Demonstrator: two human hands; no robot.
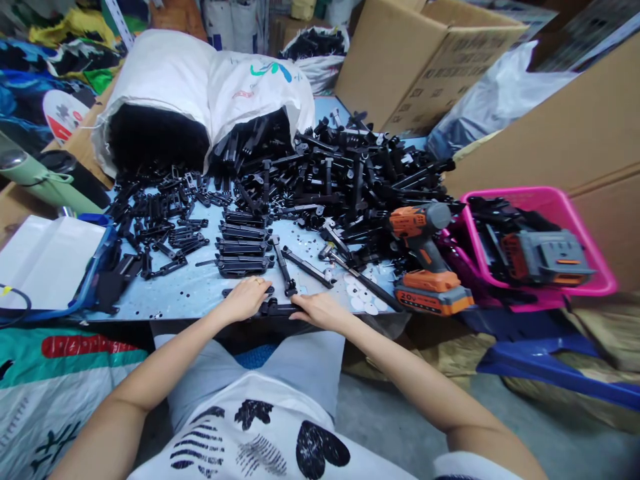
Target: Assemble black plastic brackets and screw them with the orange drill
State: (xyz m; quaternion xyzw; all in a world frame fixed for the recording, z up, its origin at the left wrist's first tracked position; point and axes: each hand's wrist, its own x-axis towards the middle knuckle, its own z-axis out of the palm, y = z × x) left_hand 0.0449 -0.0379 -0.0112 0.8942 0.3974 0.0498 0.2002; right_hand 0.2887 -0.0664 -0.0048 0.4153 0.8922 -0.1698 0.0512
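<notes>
My left hand (246,299) is closed, its fingers curled over a slim black part at the table's front edge. Just right of it, my right hand (320,311) pinches the end of a black hinged arm (280,309) lying along the edge. One upright piece (283,265) of black metal meets that arm near my right fingertips; whether they are joined I cannot tell. Behind my left hand lies a neat stack of black arms (243,248). Another loose black arm (307,268) and a hammer (327,252) lie beyond my right hand.
Black parts heap up in a large pile (350,173) at the back, below two white sacks (165,67). An orange cordless drill (425,260) stands at right, beside a pink basket (545,193). Small links (165,213) and a blue tray (95,267) are at left.
</notes>
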